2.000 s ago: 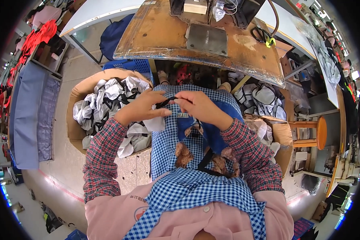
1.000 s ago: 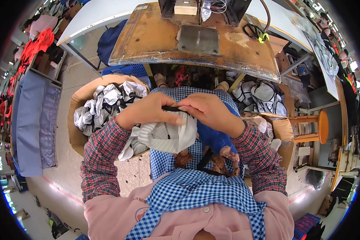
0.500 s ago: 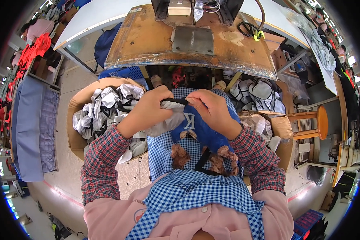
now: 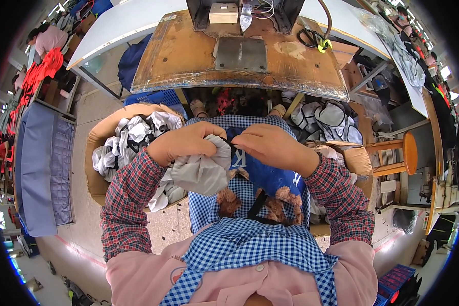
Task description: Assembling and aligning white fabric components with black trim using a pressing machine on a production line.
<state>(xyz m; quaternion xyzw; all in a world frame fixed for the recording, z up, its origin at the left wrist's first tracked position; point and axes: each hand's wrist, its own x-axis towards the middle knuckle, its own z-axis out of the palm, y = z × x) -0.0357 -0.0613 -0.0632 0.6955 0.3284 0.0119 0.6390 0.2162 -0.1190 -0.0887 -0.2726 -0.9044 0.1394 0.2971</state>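
Observation:
A crumpled grey fabric piece with black edging hangs over my lap, bunched below my left hand. The fingers of that hand are curled closed around its upper edge. Close beside it, my right hand pinches the black edging, thumb against fingers; the fingertips are partly hidden. Both hands are above the blue checked apron, which carries a blue panel and brown bear shapes. At my left, a cardboard box is heaped with grey and white fabric pieces with black trim.
Ahead stands a worn wooden worktable with a metal plate and a dark machine housing. To the right are another cardboard box, a pile of black-edged grey pieces and a wooden stool. A blue crate sits under the table.
Both hands have come down slightly toward me and closer together. The black edging, earlier stretched between them, is now mostly hidden, and the grey fabric hangs fuller below my left hand.

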